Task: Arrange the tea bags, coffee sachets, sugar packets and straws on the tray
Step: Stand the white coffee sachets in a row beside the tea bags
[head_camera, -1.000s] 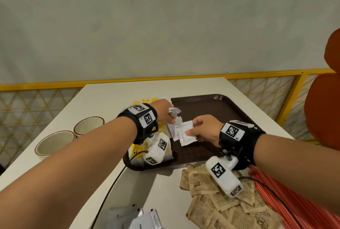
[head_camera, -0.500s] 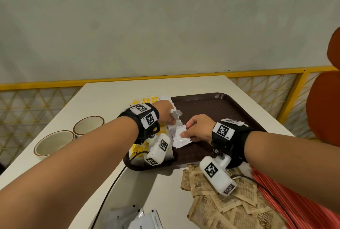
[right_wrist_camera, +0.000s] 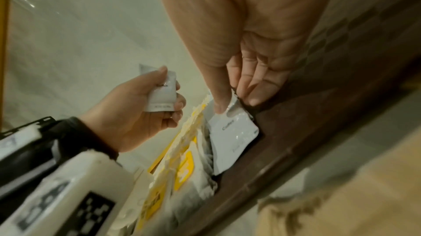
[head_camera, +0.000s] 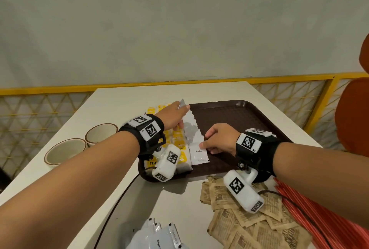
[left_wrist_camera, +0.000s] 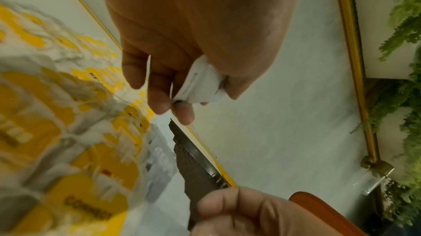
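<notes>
On the left part of the brown tray (head_camera: 249,116) lies a column of yellow tea bags (head_camera: 177,138). Beside it runs an overlapping row of white coffee sachets (head_camera: 191,128). My left hand (head_camera: 183,108) hovers over the far end of that row and grips a white coffee sachet (right_wrist_camera: 160,94) between thumb and fingers. My right hand (head_camera: 205,145) is at the near end. Its thumb (right_wrist_camera: 219,103) and fingers pinch the top edge of the nearest sachet (head_camera: 198,153), which lies flat on the tray.
Brown sugar packets (head_camera: 249,218) lie heaped on the table in front of the tray, with red straws (head_camera: 319,218) at their right. Loose coffee sachets (head_camera: 159,236) sit at the near edge. Two cups (head_camera: 65,150) stand at left. An orange chair (head_camera: 353,116) is at right.
The bunched sachets between my hands are now spread into a row. My right hand drew nearer and laid a sachet flat; my left hand moved toward the tray's far end.
</notes>
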Motion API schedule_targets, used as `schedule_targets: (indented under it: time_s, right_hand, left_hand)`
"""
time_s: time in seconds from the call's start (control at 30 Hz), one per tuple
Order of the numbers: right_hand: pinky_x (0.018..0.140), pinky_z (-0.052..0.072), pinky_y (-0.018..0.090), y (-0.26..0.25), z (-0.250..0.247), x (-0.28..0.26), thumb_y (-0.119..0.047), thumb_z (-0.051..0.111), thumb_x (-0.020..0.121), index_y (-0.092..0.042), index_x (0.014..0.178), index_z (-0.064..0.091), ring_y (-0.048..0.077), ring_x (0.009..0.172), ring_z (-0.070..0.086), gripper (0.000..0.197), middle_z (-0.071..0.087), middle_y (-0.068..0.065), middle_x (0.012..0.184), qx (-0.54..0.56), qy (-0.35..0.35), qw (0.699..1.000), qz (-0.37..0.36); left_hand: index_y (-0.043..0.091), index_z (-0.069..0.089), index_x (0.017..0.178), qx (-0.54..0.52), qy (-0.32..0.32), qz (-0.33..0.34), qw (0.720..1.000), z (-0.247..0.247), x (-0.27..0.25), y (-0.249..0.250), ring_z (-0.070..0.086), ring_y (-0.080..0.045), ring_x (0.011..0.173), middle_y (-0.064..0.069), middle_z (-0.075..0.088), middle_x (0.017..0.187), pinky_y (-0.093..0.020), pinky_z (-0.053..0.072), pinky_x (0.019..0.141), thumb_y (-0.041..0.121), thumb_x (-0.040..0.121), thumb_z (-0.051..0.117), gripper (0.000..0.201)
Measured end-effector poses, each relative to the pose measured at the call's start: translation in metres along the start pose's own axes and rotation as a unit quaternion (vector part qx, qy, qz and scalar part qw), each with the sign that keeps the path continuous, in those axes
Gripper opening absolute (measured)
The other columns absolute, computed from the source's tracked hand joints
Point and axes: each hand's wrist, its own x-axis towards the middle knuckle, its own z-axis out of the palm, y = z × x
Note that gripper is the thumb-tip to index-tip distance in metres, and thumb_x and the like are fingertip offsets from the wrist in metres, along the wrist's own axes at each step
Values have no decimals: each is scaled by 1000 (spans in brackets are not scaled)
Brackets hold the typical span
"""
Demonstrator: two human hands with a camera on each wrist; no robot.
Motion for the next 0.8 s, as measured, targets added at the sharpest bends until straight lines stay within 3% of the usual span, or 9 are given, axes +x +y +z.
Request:
schedule_targets:
  time_s: [0.07,0.13,0.2,0.27,0.37,0.43,0.57,0.63,0.8]
  right_hand:
    - [68,56,30,-7,-4,-5,-9,78,77,-6,95,57,17,70,61,28,63,11,80,25,11,999,-29]
    - [77,55,29,-16,-8,-10,-10,74,81,-5,108,59,18,86,64,31,66,15,101,74,-11,994,-75]
    - [91,52,32,-26,-10,-18,-10,70,85,-7,118,56,20,104,63,36,64,14,115,127,-58,984,-113]
    - [97,49,36,-32,-12,-23,-8,64,89,-8,120,55,22,106,62,33,64,12,113,175,-84,973,-125]
    - [85,54,32,-31,-17,-28,-5,61,90,-6,117,55,15,88,61,27,62,6,94,211,-93,966,-115]
    - [74,54,25,-27,-21,-33,-5,60,90,-6,112,59,12,80,61,21,63,3,87,186,-104,972,-101]
    - [66,52,21,-14,-26,-41,-7,59,92,-8,94,62,11,73,60,4,67,4,85,149,-100,983,-34]
    - [62,51,20,-6,-26,-44,-8,60,92,-4,96,62,9,68,57,6,64,5,81,124,-96,988,-3]
    - [59,42,19,8,-21,-44,-10,65,88,-8,92,60,19,79,47,7,50,11,88,11,-89,996,11]
  left_hand:
    - [10,47,114,-56,-2,14,998,1,-7,1,60,-13,75,-9,67,98,-18,46,65,40,103,27,38]
    - [11,50,129,-96,-14,27,995,2,-12,2,58,-16,105,-6,60,124,-23,45,91,45,101,27,49]
    - [19,47,135,-129,-35,35,990,4,-20,8,50,-12,113,3,53,127,-23,38,94,48,100,26,50]
    - [29,46,133,-148,-62,51,986,7,-25,12,48,-9,112,4,52,128,-22,35,96,50,100,25,44]
    - [37,39,136,-126,-97,100,982,14,-26,12,48,-11,120,5,51,131,-29,35,106,56,97,27,45]
    - [29,42,133,-111,-100,109,983,15,-27,11,53,-13,110,3,55,119,-28,42,97,50,98,35,42]
    - [20,62,88,-55,-82,120,988,9,-28,8,58,-2,66,9,61,73,-16,45,64,27,95,55,13]
    - [23,66,80,-33,-98,99,990,8,-28,5,60,3,63,14,64,75,-14,46,63,27,94,57,16]
    - [11,72,93,71,-140,82,984,10,-30,7,59,-5,75,6,67,81,-18,48,77,20,88,67,12]
